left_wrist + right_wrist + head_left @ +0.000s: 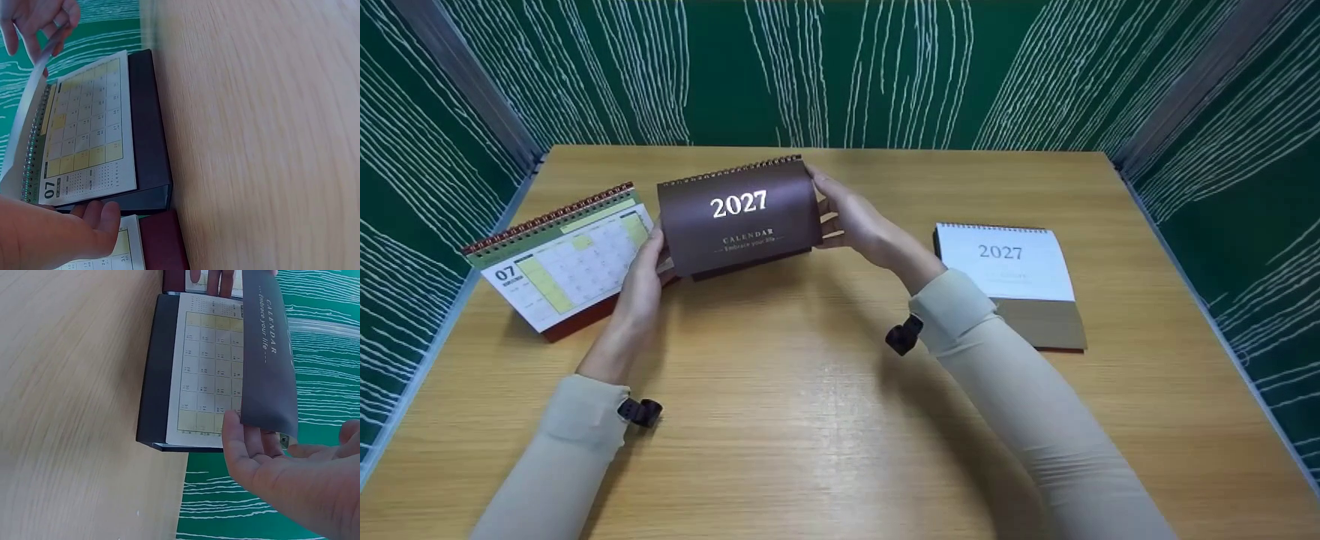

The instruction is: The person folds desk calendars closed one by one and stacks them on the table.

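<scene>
A dark brown desk calendar (149, 118) stands on the table. Its cover (739, 217), printed 2027, is lifted away from a yellow-and-white month page (87, 135) marked 07, as both wrist views show. My right hand (859, 221) holds the cover by its right side, fingers under it and bent round the edge. At the other end, my left hand (641, 277) grips the calendar's left side; some of its fingers are hidden behind the calendar. Close by on the left stands a red desk calendar (577, 255), turned to a green-topped 07 page.
A white-covered 2027 desk calendar (1001, 262) on a tan stand sits to the right, partly behind my right forearm. The wooden table (810, 420) is bordered by green walls (885, 75) with white streaks.
</scene>
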Motion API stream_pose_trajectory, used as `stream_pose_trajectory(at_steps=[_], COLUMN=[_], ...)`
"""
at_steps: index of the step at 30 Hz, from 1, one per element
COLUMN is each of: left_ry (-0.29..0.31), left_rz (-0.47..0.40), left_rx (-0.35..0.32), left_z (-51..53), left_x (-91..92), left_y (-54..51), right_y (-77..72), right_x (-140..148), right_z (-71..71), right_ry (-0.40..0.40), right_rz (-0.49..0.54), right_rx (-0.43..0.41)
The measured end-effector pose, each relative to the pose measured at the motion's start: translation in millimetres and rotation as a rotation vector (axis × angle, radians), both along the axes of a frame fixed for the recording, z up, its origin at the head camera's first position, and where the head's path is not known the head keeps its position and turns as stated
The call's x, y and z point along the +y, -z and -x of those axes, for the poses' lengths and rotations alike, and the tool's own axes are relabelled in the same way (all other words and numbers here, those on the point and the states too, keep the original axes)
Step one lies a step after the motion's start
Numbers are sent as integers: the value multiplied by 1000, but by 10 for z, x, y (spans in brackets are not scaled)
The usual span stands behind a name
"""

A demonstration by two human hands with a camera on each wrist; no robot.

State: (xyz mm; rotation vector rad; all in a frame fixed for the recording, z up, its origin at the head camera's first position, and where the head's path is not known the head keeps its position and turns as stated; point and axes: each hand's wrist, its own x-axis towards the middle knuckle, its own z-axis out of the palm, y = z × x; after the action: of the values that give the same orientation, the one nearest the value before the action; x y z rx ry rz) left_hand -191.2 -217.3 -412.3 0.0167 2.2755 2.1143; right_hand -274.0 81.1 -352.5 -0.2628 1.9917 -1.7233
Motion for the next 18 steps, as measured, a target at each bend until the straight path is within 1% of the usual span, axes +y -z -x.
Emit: stream_pose_trajectory(at_steps=[5,10,18], left_ry=[9,-7,-24], left_rz=[2,-10,-5], left_rx=[-9,-27,-49], left_z=[9,9,9], left_x=[-1,8,7], left_y=[-2,-10,-16], right_y=[54,118,206], right_x=[16,25,36], right_z=[1,19,43], right_ry=[-16,-38,-64], right_rz=[-30,-38,-58], right_rx=[37,55,83])
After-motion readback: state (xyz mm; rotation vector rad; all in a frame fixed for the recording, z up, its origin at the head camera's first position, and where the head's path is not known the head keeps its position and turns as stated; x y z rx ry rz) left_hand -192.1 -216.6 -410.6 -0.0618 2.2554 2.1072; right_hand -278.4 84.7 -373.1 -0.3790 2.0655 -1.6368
